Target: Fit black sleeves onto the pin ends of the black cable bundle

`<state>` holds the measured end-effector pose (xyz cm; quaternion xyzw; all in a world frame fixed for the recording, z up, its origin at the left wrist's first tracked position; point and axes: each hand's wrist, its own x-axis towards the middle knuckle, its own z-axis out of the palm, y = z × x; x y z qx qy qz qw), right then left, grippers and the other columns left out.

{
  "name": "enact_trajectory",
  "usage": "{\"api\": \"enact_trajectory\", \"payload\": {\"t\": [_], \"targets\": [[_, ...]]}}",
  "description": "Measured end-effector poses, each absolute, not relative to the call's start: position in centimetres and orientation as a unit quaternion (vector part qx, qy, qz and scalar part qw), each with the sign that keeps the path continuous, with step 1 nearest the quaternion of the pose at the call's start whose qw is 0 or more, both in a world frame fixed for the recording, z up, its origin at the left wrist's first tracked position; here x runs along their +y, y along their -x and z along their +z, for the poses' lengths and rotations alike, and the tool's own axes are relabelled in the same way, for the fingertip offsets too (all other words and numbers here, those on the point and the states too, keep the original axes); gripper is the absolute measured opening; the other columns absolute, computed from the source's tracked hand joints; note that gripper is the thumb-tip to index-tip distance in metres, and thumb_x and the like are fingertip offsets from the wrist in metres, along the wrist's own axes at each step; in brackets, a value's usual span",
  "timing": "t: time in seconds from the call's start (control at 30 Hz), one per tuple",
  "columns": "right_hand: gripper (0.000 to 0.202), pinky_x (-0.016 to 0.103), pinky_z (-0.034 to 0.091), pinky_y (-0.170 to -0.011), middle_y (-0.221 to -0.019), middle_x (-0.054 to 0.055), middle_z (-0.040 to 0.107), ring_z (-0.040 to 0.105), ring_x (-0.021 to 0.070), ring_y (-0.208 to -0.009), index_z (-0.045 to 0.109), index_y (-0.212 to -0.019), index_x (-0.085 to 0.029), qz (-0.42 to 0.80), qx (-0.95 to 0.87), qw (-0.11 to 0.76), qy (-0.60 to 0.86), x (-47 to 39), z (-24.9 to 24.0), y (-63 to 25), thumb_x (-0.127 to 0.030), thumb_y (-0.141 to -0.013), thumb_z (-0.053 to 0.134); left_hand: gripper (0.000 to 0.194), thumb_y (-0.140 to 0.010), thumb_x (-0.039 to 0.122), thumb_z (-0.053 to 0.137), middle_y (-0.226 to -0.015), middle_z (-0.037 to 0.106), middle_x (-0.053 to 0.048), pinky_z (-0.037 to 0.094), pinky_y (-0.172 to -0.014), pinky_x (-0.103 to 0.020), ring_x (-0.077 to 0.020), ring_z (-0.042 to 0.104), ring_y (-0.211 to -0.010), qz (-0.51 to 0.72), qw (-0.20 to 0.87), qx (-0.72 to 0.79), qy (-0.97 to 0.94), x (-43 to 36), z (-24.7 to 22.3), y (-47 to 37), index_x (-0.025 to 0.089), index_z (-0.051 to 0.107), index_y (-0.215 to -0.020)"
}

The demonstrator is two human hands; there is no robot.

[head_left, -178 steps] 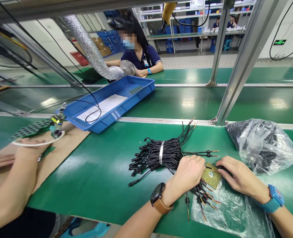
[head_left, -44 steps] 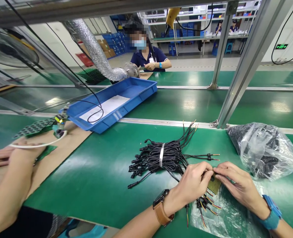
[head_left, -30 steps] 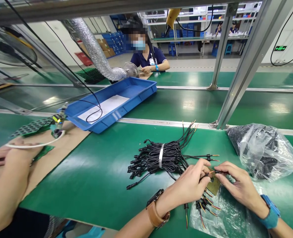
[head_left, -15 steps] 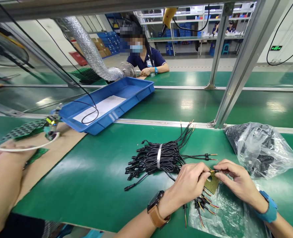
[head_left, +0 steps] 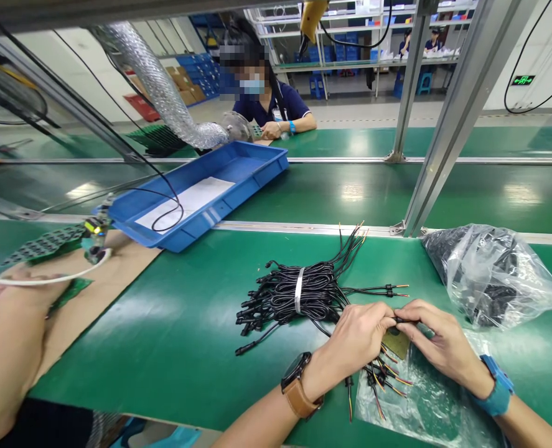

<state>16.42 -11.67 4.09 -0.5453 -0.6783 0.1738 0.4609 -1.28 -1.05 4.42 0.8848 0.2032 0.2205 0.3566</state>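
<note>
Green bench mat (head_left: 187, 323) | left hand (head_left: 357, 339) and right hand (head_left: 437, 342) both pinched on black wire (head_left: 399, 320) over small board (head_left: 396, 342) | cable bundle (head_left: 299, 292) at 10 o'clock

Green table (head_left: 187, 323); black wires (head_left: 299, 292) w/ white band (head_left: 298, 289), red/yellow tips; brass-yellow plate (head_left: 396, 341); blue tray (head_left: 238, 168); brown watch strap (head_left: 304, 398); blue wristband (head_left: 495, 395).
</note>
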Motion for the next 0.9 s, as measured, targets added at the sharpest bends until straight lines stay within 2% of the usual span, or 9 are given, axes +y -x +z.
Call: {"api": "enact_trajectory", "payload": {"t": [0.07, 0.13, 0.5, 0.73, 0.9], "targets": [[0.013, 0.028, 0.057, -0.072, -0.095, 0.007, 0.068, 0.067, 0.0167, -0.084, 0.067, -0.109, -0.019, 0.174, -0.674, 0.458, 0.553, -11.6, 4.1, -16.5, -0.018, -0.099, 0.059, 0.008, -0.097, 0.015, 0.053, -0.087, 0.072, -0.003, 0.044, -0.069, -0.026, -0.0173, 0.067, -0.077, 0.217, 0.373, 0.221, -0.874, -1.0, 4.7, 1.3, 0.017, 0.06, -0.097], [0.012, 0.028, 0.058, -0.073, -0.095, 0.007, 0.069, 0.068, 0.017, -0.084, 0.067, -0.107, -0.019, 0.174, -0.671, 0.457, 0.557, -11.6, 4.0, -16.5, -0.02, -0.099, 0.058, 0.005, -0.096, 0.017, 0.056, -0.086, 0.07, -0.003, 0.045, -0.07, -0.026, -0.0165, 0.066, -0.077, 0.221, 0.384, 0.232, -0.866, -0.9, 5.0, 1.2, 0.017, 0.06, -0.094], [0.016, 0.028, 0.058, -0.073, -0.095, 0.007, 0.068, 0.068, 0.0173, -0.085, 0.065, -0.111, -0.02, 0.173, -0.689, 0.454, 0.538, -11.6, 3.8, -16.2, -0.015, -0.099, 0.056, 0.017, -0.094, 0.013, 0.05, -0.071, 0.065, -0.001, 0.036, -0.06, -0.025, -0.0133, 0.057, -0.062, 0.27, 0.386, 0.2, -0.859, -1.1, 3.8, 0.9, 0.018, 0.055, -0.078], [0.02, 0.03, 0.056, -0.069, -0.094, 0.008, 0.066, 0.065, 0.0172, -0.081, 0.061, -0.115, -0.02, 0.147, -0.73, 0.416, 0.522, -11.6, 3.5, -15.9, -0.01, -0.101, 0.05, 0.023, -0.091, 0.011, 0.046, -0.058, 0.048, 0.002, 0.023, -0.053, -0.029, -0.0127, 0.044, -0.05, 0.227, 0.335, 0.192, -0.894, -0.9, 3.3, 0.9, 0.02, 0.045, -0.069], [0.021, 0.031, 0.055, -0.069, -0.095, 0.008, 0.065, 0.063, 0.0175, -0.082, 0.061, -0.113, -0.02, 0.148, -0.747, 0.379, 0.525, -11.8, 3.2, -16.1, -0.01, -0.102, 0.046, 0.028, -0.092, 0.012, 0.046, -0.055, 0.043, 0.003, 0.023, -0.053, -0.03, -0.0123, 0.039, -0.049, 0.182, 0.332, 0.184, -0.907, -0.5, 3.8, 1.0, 0.02, 0.042, -0.065]]}}
